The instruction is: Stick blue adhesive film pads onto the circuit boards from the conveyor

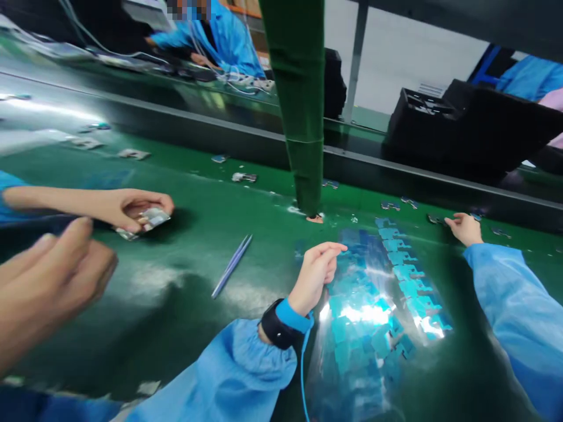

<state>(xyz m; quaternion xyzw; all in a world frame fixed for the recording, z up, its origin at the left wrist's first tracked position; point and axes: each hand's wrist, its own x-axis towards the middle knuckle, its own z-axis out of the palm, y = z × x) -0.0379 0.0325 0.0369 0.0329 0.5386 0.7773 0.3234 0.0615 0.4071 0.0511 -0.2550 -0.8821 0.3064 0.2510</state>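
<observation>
My left hand [314,275], with a black and blue wrist strap, is held over the left edge of a clear plastic sheet. Its fingers are curled and pressed together; anything between them is too small to make out. Under and beside it lie rows of blue-green film pieces [409,275] and a looser cluster of blue film pieces [358,334]. Far to the right, my right hand [466,228] pinches the end of a small dark flat part [434,219] by the back edge of the green table.
A co-worker's hand [149,208] at left holds a small metallic part [156,217]; another bare hand [57,281] is nearer. Tweezers [231,266] lie mid-table. A green post [303,117] rises from the table. Small circuit pieces [390,206] line the back, before a black box [422,123].
</observation>
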